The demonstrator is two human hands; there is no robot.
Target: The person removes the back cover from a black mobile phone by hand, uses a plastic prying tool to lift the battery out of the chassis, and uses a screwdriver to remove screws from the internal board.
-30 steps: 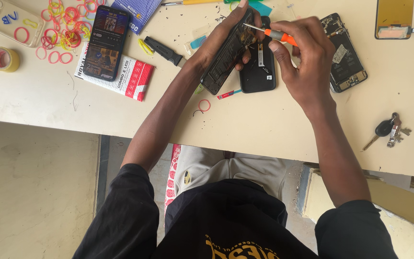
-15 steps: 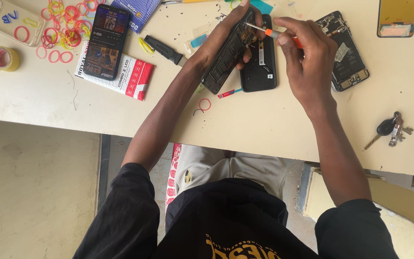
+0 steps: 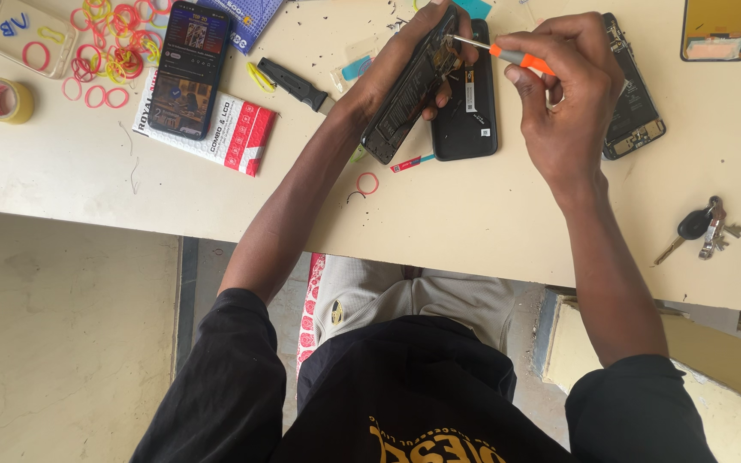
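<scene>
- Head view: an opened phone (image 3: 411,86) is being gripped by the left hand (image 3: 388,73), fingertips partly hidden.
- An orange-handled screwdriver (image 3: 501,53) is being pinched by the right hand (image 3: 563,94); its tip is hard to make out.

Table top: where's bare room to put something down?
Free: the table strip along the near edge, from the red-and-white packet to the keys; also the left edge below the tape roll. Crowded: far side, with rubber bands, phones and both hands.

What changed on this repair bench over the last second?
Little changed. The right hand shifted the orange-handled screwdriver slightly, its tip staying at the opened phone that the left hand grips. The black phone back, keys and rubber bands lie as before.
</scene>
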